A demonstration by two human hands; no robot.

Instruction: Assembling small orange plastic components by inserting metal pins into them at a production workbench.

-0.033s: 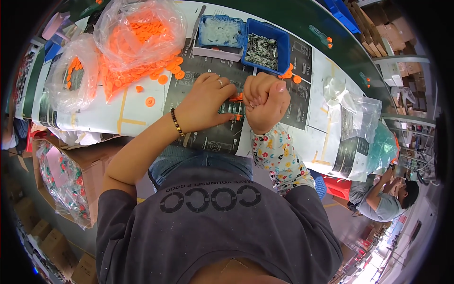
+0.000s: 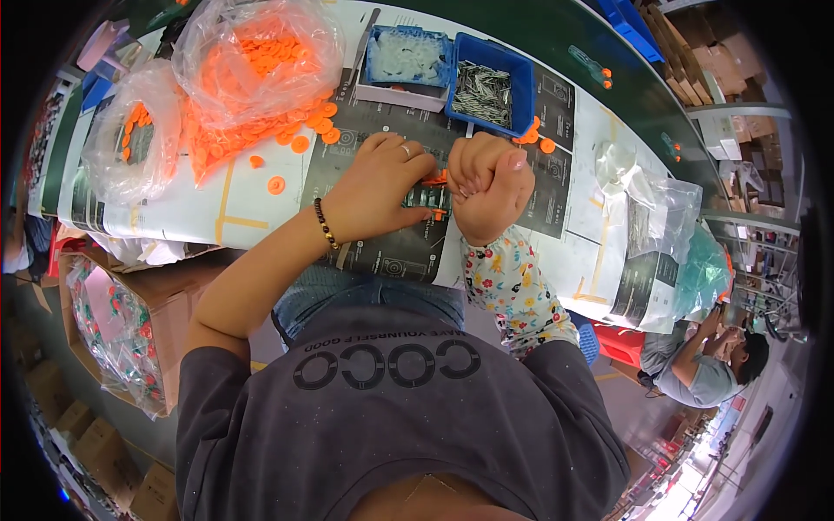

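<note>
On the dark printed sheet, my left hand grips a small clear-green plastic part with orange wheels, thumb on the near side and fingers curled over the far side. A dark beaded bracelet circles that wrist. Right beside the part, my right hand is closed with its fingers bent in and the thumb pressed over them. Whatever those fingertips may pinch is hidden. Beyond the hands, a blue bin holds many thin metal pins, and next to it sits a blue tray of whitish paste.
A clear bag of orange discs spills at the left, with loose discs nearby. Another open bag lies beside it. Crumpled clear plastic rests at the right. A cardboard box stands lower left; a co-worker sits at far right.
</note>
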